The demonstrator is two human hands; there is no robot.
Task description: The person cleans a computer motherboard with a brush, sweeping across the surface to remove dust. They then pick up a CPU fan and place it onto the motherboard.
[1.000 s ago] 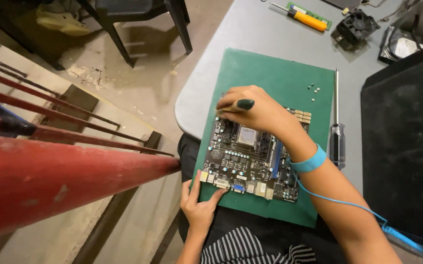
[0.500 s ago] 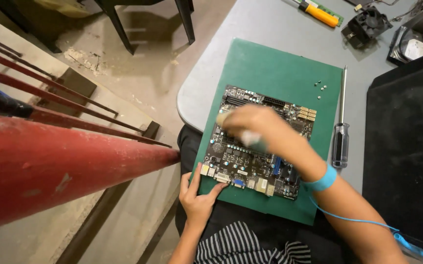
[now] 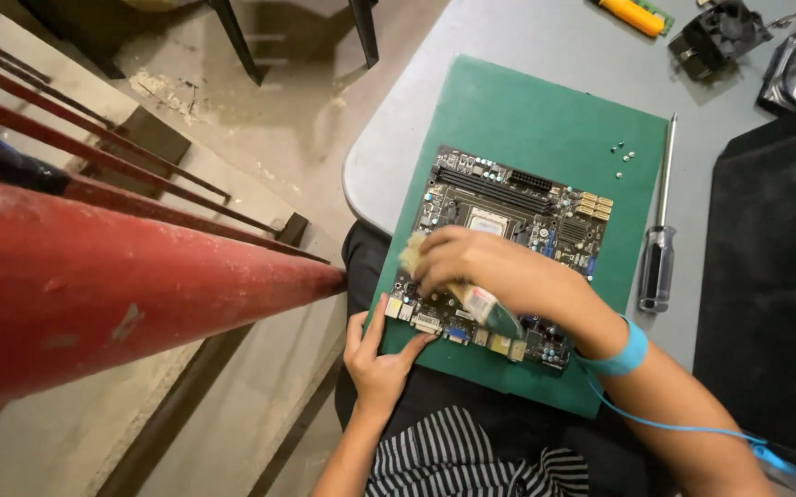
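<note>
So there's a motherboard lying flat on a green mat, and the mat sits on a smooth grey table with a rounded corner. The board is the usual dark PCB, bumpy with slots, little capacitors and a row of metal ports along the near edge, which hangs right at the mat's near side.

The right hand is over the lower middle of the board, fingers wrapped closed around a brush. The pale bristles poke out on the left of the fist and touch the board's left part; the handle end looks tan with a greenish tip, but it's blurry. That wrist has a bright blue strap with a thin blue cord trailing off toward the bottom right.

The left hand is flat, fingers spread and loose, pressed on the near-left corner of the mat with fingertips touching the port edge of the board. It isn't gripping anything.

To the right of the mat, a long screwdriver with a thin steel shaft and dark clear-ish handle lies on the table. A few tiny screws sit on the mat near its far right corner. A black mat covers the table's right side. A fat, scuffed red pipe fills the left.
</note>
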